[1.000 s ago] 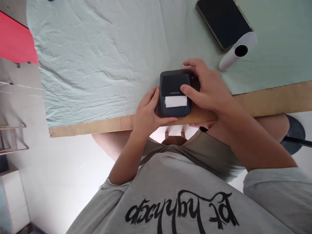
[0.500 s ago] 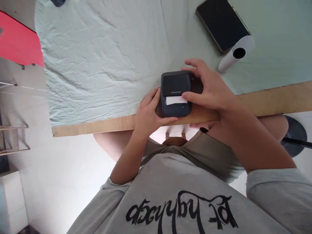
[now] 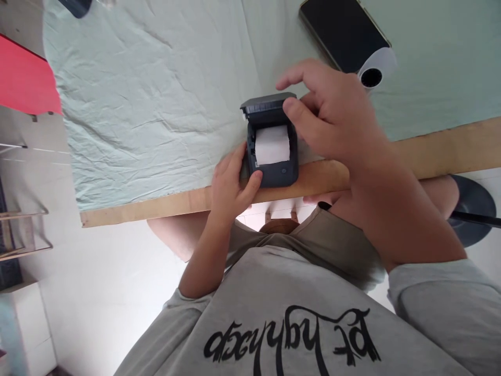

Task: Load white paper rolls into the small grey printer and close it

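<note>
A small dark label printer (image 3: 278, 175) sits at the near edge of the table (image 3: 164, 206). Its lid (image 3: 263, 104) stands raised, and a white paper roll (image 3: 272, 144) shows inside. My left hand (image 3: 230, 188) grips the printer's left side, thumb on its front. My right hand (image 3: 332, 115) is above the printer's right side, thumb against the raised lid and fingers spread over it.
A pale green cloth (image 3: 156, 94) covers the table. A black phone (image 3: 344, 31) lies at the far right, and a white paper roll (image 3: 376, 68) lies beside it. A red panel (image 3: 23, 78) is at the left. A dark stool (image 3: 472, 209) stands under the table at right.
The printer's lid was shut with paper sticking out of the slot; now it is raised and the roll shows. My right hand lifted from the top to the lid.
</note>
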Available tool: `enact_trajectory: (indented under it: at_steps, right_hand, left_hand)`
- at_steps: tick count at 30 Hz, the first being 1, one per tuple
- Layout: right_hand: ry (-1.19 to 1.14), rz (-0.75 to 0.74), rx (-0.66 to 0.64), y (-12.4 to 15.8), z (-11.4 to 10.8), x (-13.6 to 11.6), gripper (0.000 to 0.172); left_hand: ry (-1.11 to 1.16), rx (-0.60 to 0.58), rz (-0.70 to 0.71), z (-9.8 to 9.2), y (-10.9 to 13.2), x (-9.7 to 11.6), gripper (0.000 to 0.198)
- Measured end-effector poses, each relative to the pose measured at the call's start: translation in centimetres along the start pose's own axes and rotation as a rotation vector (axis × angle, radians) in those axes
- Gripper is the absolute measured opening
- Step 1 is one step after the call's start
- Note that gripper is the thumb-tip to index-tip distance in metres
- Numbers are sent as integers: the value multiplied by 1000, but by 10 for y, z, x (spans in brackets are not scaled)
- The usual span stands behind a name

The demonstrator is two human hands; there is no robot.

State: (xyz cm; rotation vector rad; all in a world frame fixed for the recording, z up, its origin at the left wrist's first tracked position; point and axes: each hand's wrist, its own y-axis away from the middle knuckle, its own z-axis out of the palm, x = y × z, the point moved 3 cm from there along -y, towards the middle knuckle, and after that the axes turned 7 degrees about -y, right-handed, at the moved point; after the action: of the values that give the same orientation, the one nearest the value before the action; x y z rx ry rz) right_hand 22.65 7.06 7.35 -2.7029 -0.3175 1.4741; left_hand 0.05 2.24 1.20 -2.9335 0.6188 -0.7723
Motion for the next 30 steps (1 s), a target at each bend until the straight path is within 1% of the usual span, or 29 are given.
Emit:
enact_trajectory:
  at_steps: [3,5,6,8,11,13,16,18,22,25,30]
  right_hand:
    - [-94,-25,33,-1,0,-6,20]
    - [-106,-50,76,-2,2,-5,9]
    - [-60,-56,80,-3,5,-4,6]
    - [86,-34,37,-6,13,1,6]
    - [264,71,-55,-11,25,6,2]
    - [358,115,-118,-13,30,5,6]
    - [515,119,-241,-13,30,-1,21]
    - [547,84,-298,-11,25,-6,25]
    - [529,12,-399,-9,16,-11,29]
    - [527,9,-423,-11,13,-8,30]
    - [488,-36,-426,-17,19,-2,31]
  left_hand:
    - [-4,18,-8,0,1,-2,78]
    - [-3,30,-12,0,1,-3,75]
    - [0,34,-11,0,2,-3,73]
    - [7,35,-5,0,2,-3,71]
    - [9,35,-1,-1,2,-2,70]
    - [11,35,-1,-1,2,-1,69]
    - [14,37,3,-1,1,0,69]
    - [20,45,15,-1,1,1,69]
    - [66,64,38,-3,3,2,67]
    - [103,73,28,-3,5,2,67]
    - [133,88,9,-2,7,0,70]
